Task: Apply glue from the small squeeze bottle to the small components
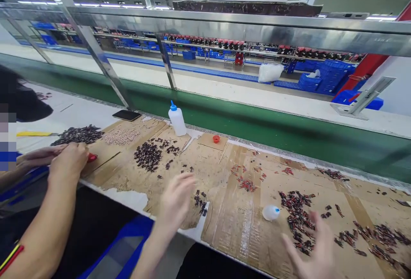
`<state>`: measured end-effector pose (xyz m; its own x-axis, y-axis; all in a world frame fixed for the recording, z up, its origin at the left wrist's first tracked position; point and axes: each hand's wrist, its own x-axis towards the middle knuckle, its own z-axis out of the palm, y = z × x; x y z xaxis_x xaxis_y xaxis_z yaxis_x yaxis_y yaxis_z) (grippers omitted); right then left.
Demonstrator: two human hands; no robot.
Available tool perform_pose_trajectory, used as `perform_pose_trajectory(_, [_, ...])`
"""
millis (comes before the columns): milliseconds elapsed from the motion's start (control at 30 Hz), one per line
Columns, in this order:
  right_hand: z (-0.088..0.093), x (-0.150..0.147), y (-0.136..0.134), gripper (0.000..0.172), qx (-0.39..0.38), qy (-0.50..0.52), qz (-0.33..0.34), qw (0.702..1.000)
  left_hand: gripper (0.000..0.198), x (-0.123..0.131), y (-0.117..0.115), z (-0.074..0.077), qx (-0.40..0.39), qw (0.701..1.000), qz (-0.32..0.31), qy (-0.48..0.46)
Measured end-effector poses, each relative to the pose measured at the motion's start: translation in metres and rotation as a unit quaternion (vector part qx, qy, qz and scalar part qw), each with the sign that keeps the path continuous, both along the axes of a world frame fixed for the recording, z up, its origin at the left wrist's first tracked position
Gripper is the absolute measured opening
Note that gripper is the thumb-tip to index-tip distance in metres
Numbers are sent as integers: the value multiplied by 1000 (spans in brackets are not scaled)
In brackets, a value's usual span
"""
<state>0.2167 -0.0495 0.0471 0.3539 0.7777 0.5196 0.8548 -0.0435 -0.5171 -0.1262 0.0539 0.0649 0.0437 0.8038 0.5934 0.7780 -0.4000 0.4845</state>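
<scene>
My left hand (177,197) is over the cardboard, beside a few small black parts (201,202). Motion smears its fingers, so whether they hold anything does not show. My right hand (316,244) is raised at the near edge of a pile of small dark parts with red bits (297,214). Thumb and fingers are apart there, and nothing shows between them. A small white bottle with a blue tip (270,213) stands left of that pile. Small red pieces (246,184) lie farther back, and a larger heap of black parts (147,157) is to the left.
A tall white squeeze bottle (177,120) and a red cap-like cup (216,139) are at the back. At left, a co-worker's hands (69,159) work near a phone (126,115). A green conveyor belt (224,116) and metal frame (99,56) run behind the table.
</scene>
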Motion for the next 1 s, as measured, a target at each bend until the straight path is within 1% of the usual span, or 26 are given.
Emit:
perform_pose_trajectory(67, [-23,-7,21,89,-7,-28,36,999,26,27,7,-22,-55,990,-108,71])
perform_pose_trajectory(100, [-34,-11,28,95,-9,-37,51,998,30,33,13,-29,-100,977,-148,114])
perform_pose_trajectory(133, [-42,-14,34,96,-10,-40,61,997,31,36,18,-33,-146,963,-171,149])
perform_pose_trajectory(200, [-54,-18,41,95,-14,-26,72,997,27,34,25,-34,-226,942,-165,184])
perform_pose_trajectory(233, [-57,-20,43,93,-20,-16,79,997,25,31,28,-33,-256,936,-156,187])
perform_pose_trajectory(267, [-59,-21,46,87,-27,-3,88,996,23,29,29,-30,-281,930,-148,184])
perform_pose_trajectory(367, [-60,-24,52,57,-44,51,118,991,18,22,27,-23,-329,922,-136,150])
perform_pose_trajectory(400, [-59,-25,53,50,-47,76,124,988,18,22,25,-22,-338,921,-139,136])
perform_pose_trajectory(433, [-58,-26,53,47,-50,105,125,985,19,22,23,-21,-341,921,-145,121])
perform_pose_trajectory(500, [-57,-27,52,45,-59,177,120,975,21,28,20,-21,-324,928,-158,94])
perform_pose_trajectory(533, [-56,-27,50,46,-63,224,115,966,22,33,18,-23,-308,933,-168,81])
perform_pose_trajectory(600, [-54,-28,45,50,-67,332,101,936,22,50,14,-29,-269,941,-195,59])
perform_pose_trajectory(700, [-46,-27,38,52,-51,458,82,884,18,83,8,-45,-225,943,-243,27])
perform_pose_trajectory(800, [-33,-27,32,47,-16,536,68,841,18,106,0,-61,-213,948,-238,-1])
perform_pose_trajectory(900, [-22,-30,32,39,23,608,60,791,17,108,-7,-67,-215,946,-239,-28])
perform_pose_trajectory(1000, [-18,-33,35,31,44,649,86,755,16,98,-12,-69,-208,944,-254,-39])
